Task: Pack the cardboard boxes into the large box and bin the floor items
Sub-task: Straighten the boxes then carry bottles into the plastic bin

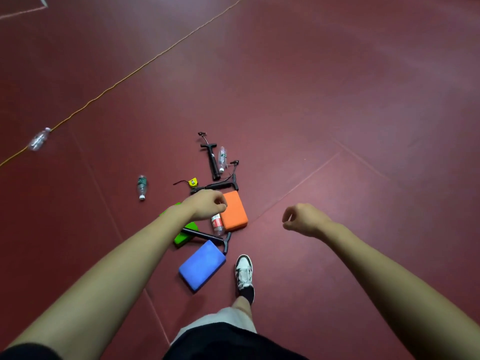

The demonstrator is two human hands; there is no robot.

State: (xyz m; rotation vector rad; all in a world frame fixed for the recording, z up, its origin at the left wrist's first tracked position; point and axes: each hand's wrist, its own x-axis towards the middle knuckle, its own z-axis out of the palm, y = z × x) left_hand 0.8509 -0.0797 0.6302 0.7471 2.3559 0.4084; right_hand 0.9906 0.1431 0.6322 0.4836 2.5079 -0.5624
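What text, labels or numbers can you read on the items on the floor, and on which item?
No text here is legible.
Red-label bottle: white print on red, too blurred.
Green-label bottle: print too small.
Bottle beside the pump: green label, too small.
Pump: small white mark on the barrel, unreadable.
Yellow tape measure: face too small.
Far clear bottle: no label text legible.

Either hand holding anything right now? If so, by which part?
Nothing held. The left hand and right hand both hang loosely curled and empty; the left only overlaps the red-label bottle in view.
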